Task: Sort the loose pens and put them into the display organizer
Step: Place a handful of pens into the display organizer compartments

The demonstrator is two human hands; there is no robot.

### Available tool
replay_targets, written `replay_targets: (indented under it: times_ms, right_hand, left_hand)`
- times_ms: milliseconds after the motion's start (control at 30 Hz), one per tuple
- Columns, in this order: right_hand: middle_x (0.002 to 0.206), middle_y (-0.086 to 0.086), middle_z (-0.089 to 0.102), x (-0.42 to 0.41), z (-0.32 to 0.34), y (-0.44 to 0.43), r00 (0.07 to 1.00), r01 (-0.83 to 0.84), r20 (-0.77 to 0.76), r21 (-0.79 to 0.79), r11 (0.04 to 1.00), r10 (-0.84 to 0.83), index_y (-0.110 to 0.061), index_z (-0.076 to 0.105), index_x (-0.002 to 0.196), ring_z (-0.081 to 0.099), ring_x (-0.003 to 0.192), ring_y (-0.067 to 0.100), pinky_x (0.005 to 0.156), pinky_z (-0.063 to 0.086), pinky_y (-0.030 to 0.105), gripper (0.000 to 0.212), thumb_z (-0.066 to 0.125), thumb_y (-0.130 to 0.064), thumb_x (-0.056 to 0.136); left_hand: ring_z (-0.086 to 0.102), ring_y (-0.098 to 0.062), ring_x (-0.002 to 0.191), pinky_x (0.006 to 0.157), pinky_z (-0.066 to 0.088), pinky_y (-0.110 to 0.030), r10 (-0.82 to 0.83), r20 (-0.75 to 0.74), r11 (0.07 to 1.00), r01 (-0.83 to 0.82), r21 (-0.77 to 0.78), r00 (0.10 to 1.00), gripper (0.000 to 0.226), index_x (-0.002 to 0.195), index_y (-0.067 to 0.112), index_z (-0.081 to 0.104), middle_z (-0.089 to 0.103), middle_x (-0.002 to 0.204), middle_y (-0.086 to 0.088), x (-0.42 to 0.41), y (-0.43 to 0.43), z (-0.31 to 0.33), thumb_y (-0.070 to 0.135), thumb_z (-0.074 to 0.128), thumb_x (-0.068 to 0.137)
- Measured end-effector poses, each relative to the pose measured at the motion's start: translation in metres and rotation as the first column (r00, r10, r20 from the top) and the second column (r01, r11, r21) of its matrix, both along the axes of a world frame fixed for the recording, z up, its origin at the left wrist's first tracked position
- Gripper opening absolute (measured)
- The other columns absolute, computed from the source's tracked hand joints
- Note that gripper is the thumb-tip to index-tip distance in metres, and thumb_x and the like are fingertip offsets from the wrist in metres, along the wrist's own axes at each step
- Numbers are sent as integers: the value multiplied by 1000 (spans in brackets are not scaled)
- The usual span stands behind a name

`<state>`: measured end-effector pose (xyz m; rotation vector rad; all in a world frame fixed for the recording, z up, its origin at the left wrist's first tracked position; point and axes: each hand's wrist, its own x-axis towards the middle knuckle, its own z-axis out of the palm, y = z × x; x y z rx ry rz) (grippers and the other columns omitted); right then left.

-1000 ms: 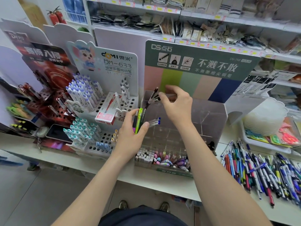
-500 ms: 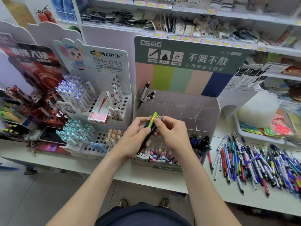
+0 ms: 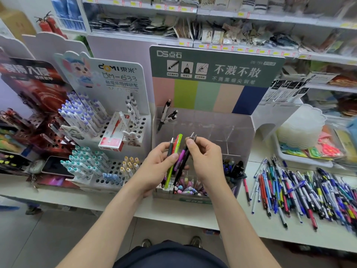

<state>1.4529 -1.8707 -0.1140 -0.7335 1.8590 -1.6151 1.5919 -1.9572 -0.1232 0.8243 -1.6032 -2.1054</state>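
My left hand (image 3: 156, 167) grips a small bundle of pens (image 3: 174, 151), among them a lime green one, a red one and a black one. My right hand (image 3: 205, 161) pinches the top of a dark pen (image 3: 183, 163) at the right side of that bundle. Both hands hover in front of the clear display organizer (image 3: 239, 132), which stands under a green sign. Three pens (image 3: 167, 115) stand in its back left compartment. Its front compartments hold several pens (image 3: 188, 188). A big pile of loose pens (image 3: 301, 188) lies on the shelf to the right.
White pen stands (image 3: 108, 128) full of blue, teal and yellow capped pens are left of the organizer, with a red and white box (image 3: 113, 136) on them. A phone (image 3: 56, 166) lies at the far left. A white tray (image 3: 301, 157) with coloured packets sits at the right.
My right hand came back from the organizer's back left compartment, leaving a pen there, and now pinches a dark pen in the bundle. My left hand holds the bundle a little lower.
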Motion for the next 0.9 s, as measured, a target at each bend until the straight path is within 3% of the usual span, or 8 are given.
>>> replay_targets:
  times_ms: [100,300,400,500,667,767,833,900]
  right_hand:
    - [85,19,74,0,6,3,1000,-11,17,-32,999,12,-12,79,101,66,67,3,55,52,13,16,66,-19,105]
    - [80,0,78,-6,4,-3,991,-131,-4,95,987,132,-21,81,91,73,79,21,72,61,35,16,71,-27,102]
    - [69,-2,72,-5,6,-3,996,-45,74,31,999,42,-16,81,92,67,66,14,63,56,26,13,73,-23,100]
    - [80,2,76,-3,7,-7,989,113,108,-74,991,-105,-14,80,98,70,72,9,66,56,21,11,72,-22,101]
    - [93,4,79,-7,9,-12,984,172,81,-163,971,-161,-14,70,111,76,91,19,88,64,40,15,64,-27,106]
    - [82,6,75,-7,15,-9,969,247,70,-320,915,-238,-14,61,117,73,76,28,71,63,42,17,53,-28,112]
    - [71,1,62,-13,19,-7,968,232,4,-385,893,-250,-17,62,116,57,59,25,53,48,38,17,51,-30,113]
    - [72,-1,62,-20,18,-8,967,124,-183,-270,955,-178,-21,71,109,53,61,17,55,46,36,12,63,-30,107]
  left_hand:
    - [77,-37,104,80,64,-50,16,-12,998,-15,59,1000,31,140,19,50,76,115,-22,0,-2,3,12,55,110]
    - [77,-32,83,71,66,-45,0,-13,998,0,62,1000,26,135,17,52,74,106,-25,-3,1,2,14,55,110]
    - [74,-32,83,72,66,-48,-26,-32,998,28,58,999,27,137,13,51,74,115,-25,-3,-1,2,13,53,110]
    - [74,-32,86,64,64,-41,-51,7,999,51,9,999,28,139,17,51,76,112,-17,-4,-4,4,16,54,111]
    - [53,-17,63,47,42,-27,-79,89,994,86,-71,993,21,134,24,53,76,99,-4,-5,-4,5,20,47,114]
    - [47,-16,59,45,36,-27,-92,108,991,102,-92,990,21,134,27,53,74,96,-6,-5,-3,3,22,49,114]
    - [48,-18,58,47,34,-28,-85,159,985,107,-136,984,20,132,31,53,74,91,-5,-5,-3,0,25,51,113]
    - [52,-20,60,50,37,-31,-62,212,969,110,-223,975,15,126,33,53,75,88,-4,-5,-4,-4,28,53,111]
